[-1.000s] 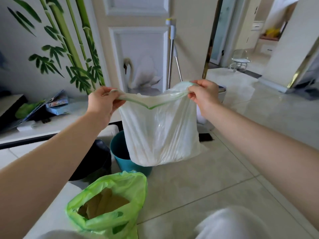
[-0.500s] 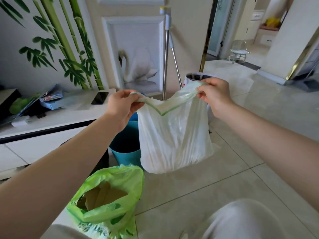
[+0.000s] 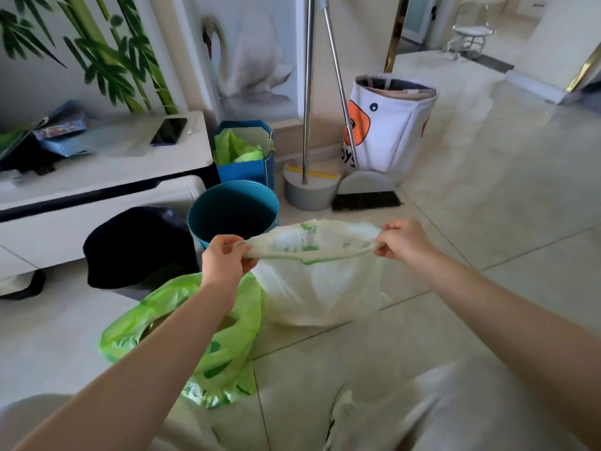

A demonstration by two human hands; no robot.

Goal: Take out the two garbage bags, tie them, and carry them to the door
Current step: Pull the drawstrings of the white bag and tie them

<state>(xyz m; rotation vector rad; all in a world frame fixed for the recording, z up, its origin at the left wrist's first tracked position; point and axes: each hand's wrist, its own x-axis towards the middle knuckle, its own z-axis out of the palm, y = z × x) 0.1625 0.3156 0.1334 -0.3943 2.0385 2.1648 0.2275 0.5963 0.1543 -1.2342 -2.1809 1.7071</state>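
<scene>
A pale, whitish-green garbage bag (image 3: 320,288) sits on the tiled floor in the middle of the view, its mouth stretched wide. My left hand (image 3: 224,260) pinches the bag's rim on the left side. My right hand (image 3: 403,242) pinches the rim on the right. A bright green garbage bag (image 3: 227,346) stands open on the floor at the lower left, partly behind my left forearm, with brown contents inside. A blue bin (image 3: 232,211) stands without a bag just behind the pale one.
A black bin (image 3: 136,245) stands left of the blue one, by a white low cabinet (image 3: 104,177) bearing a phone (image 3: 169,131). A blue paper bag (image 3: 244,154), broom and dustpan (image 3: 364,190) and a white fabric basket (image 3: 390,125) line the wall. A doorway opens at upper right.
Both hands have lowered the pale bag from hanging in the air down onto the floor, beside the green bag. The view has tilted downward.
</scene>
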